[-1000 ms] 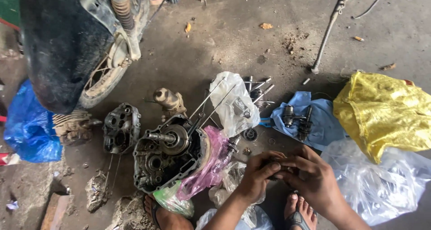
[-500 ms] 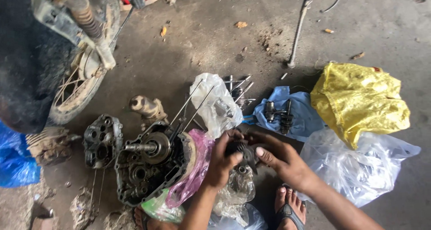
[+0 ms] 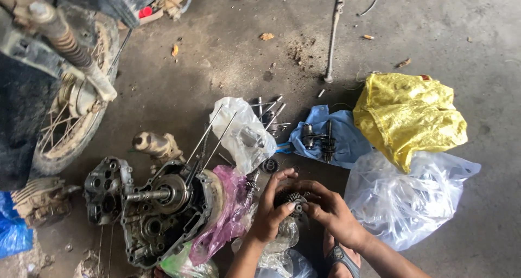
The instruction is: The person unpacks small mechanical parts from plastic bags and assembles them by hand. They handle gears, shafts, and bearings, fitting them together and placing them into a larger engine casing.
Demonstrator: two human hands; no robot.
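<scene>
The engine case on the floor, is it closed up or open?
Open: the engine case has no cover, so its shaft and inner cavities show, and long studs stick out.

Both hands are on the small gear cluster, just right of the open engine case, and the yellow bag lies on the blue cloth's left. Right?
Not quite. In the head view both hands, left and right, hold the gear cluster right of the engine case, but the yellow bag lies on the blue cloth's right.
</scene>
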